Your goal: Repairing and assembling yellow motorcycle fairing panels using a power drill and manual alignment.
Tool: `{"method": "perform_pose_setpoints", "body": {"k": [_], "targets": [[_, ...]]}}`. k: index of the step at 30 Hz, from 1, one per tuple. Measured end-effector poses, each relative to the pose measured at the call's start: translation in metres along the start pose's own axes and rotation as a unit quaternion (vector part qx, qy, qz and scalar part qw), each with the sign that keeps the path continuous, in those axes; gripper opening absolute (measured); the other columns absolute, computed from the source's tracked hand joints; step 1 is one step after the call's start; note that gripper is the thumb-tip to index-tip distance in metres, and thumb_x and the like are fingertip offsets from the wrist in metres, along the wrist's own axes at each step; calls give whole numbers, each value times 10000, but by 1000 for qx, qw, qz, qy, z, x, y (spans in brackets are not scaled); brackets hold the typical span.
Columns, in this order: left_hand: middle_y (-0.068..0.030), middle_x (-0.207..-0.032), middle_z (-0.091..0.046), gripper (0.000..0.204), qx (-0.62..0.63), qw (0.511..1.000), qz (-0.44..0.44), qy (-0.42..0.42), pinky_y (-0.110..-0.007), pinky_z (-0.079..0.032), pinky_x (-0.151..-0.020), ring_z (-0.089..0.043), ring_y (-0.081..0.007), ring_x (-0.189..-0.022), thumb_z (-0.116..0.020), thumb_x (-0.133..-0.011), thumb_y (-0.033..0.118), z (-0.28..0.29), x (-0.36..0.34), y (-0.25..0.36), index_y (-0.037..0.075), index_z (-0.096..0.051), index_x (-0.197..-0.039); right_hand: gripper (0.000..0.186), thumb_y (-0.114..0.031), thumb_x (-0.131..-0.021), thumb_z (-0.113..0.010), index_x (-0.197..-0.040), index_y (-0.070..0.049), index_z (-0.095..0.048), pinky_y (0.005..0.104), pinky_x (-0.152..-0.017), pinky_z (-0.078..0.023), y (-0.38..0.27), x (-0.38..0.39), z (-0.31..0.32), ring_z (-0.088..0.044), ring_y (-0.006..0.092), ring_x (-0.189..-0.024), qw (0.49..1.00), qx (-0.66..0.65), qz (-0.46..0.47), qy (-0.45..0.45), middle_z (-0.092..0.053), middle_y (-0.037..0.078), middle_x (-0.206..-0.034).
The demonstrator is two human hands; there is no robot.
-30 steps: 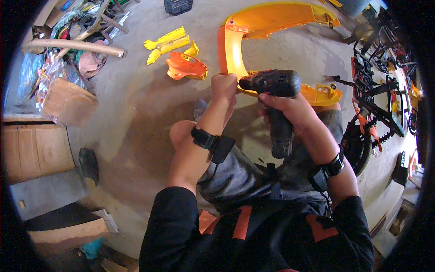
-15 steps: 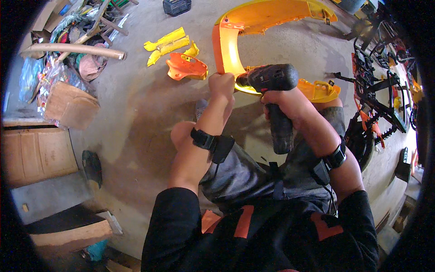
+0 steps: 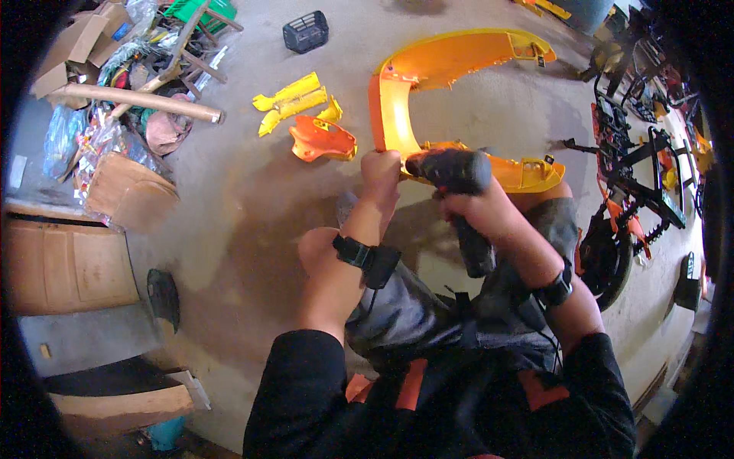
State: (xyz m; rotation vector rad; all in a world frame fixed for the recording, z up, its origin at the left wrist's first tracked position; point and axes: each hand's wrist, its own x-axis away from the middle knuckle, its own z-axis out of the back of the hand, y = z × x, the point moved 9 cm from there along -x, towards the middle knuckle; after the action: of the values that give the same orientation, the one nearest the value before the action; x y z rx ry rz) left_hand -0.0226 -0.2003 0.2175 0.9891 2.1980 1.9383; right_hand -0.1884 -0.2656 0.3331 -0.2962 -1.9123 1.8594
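A large curved yellow-orange plastic body panel (image 3: 395,115), roughly C-shaped, stands in front of my knees. My left hand (image 3: 380,172) is closed around its near edge. In my right hand (image 3: 472,203), fingers wrapped round the grip, is a black cordless drill (image 3: 459,170). The drill lies sideways, its front end pointing left at the panel's near edge beside my left hand. Its tip is hidden, so I cannot tell whether it touches the panel. The drill and right hand are slightly blurred.
Yellow plastic strips (image 3: 290,101) and an orange plastic cover (image 3: 323,139) lie on the floor, left of the panel. Beyond sits a black slatted crate-like part (image 3: 306,32). A bare vehicle frame (image 3: 642,168) stands right. Cardboard (image 3: 130,193) and a long tube (image 3: 141,102) clutter the left.
The view has shifted, so the panel and floor parts sit lower in it. The drill has tilted slightly, its rear end lower relative to the panel. Both hands keep their holds.
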Motion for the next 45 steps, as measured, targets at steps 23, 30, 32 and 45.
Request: {"method": "perform_pose_setpoints", "body": {"k": [23, 30, 32, 45], "targets": [[-219, -1193, -510, 297, -5, 981, -61, -186, -482, -494, -920, -504, -324, -1142, -410, -900, 70, 8, 3, 18, -89, -482, -1141, 443, -69, -697, -722, -1122, -68, -597, 263, -707, -482, 18, 211, 260, -570, 103, -798, 962, 102, -51, 249, -622, -9, -932], [-216, -1264, -485, 364, 104, 976, 189, -16, -576, -415, -974, -485, -369, -1170, -396, -914, 124, 26, -38, -35, -79, -433, -1214, 476, 64, -676, -504, -1119, -70, -613, 288, -782, -472, 147, 268, 271, -582, 128, -855, 945, 181, -104, 253, -653, 31, -947], [-208, -1282, -478, 381, 87, 974, 190, 84, -616, -374, -987, -456, -390, -1198, -381, -921, 145, 19, -19, -12, -60, -426, -1239, 451, -32, -649, -595, -1094, -94, -623, 311, -647, -496, 229, 313, 271, -595, 135, -715, 906, 180, -324, 205, -641, 28, -807], [-224, -1257, -482, 440, 70, 974, 194, 98, -648, -398, -953, -458, -410, -1187, -425, -841, 23, 46, -45, -26, -61, -396, -1272, 739, -243, -834, -532, -1419, 3, -153, 444, -724, -507, 454, 322, 238, -606, 390, -916, 789, 431, -419, 127, -580, 273, -1021]]}}
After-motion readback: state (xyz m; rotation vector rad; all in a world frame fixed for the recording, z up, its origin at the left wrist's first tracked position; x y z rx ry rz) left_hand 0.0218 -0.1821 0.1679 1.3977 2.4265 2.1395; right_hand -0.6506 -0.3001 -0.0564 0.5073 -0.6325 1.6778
